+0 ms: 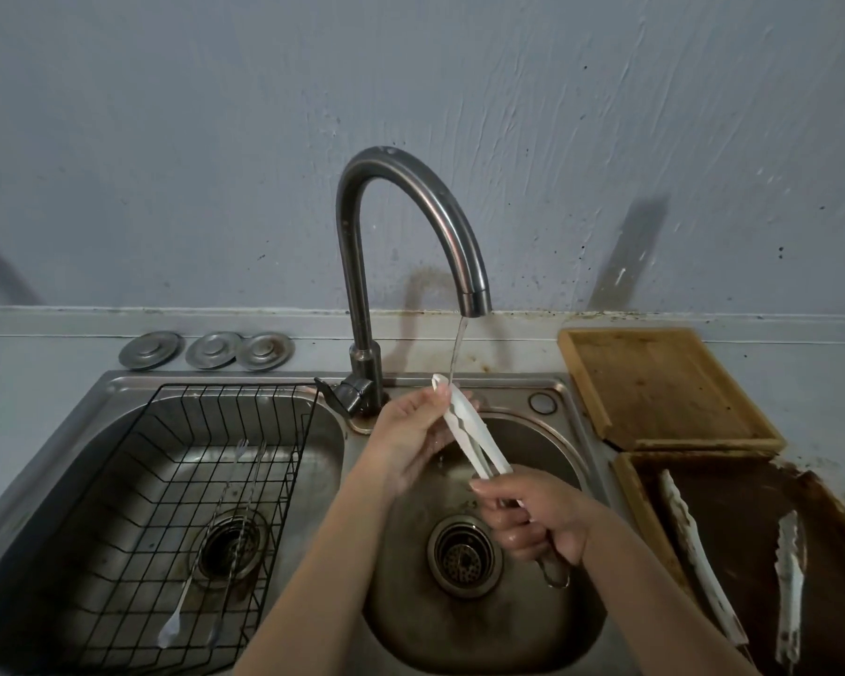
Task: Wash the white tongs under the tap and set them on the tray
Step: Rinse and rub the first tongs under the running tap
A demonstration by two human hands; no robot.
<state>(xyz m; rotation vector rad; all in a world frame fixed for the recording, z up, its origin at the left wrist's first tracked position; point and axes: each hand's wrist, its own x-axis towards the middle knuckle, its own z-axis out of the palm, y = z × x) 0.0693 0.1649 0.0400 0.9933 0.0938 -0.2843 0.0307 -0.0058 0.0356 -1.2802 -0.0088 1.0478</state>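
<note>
Under the tap [469, 285] — slim white tongs [469, 431], arms together, pinched by both hands [540, 519].

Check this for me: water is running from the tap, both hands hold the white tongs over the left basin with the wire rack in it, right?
Not quite. In the head view the left hand and right hand hold the white tongs over the right basin, not the left one with the wire rack. Water does run from the tap.

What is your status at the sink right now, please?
Right hand grips white tongs at handle end; left hand rubs tips under tap stream. Tray holds two other tongs, space left. Nothing blocking.
</note>
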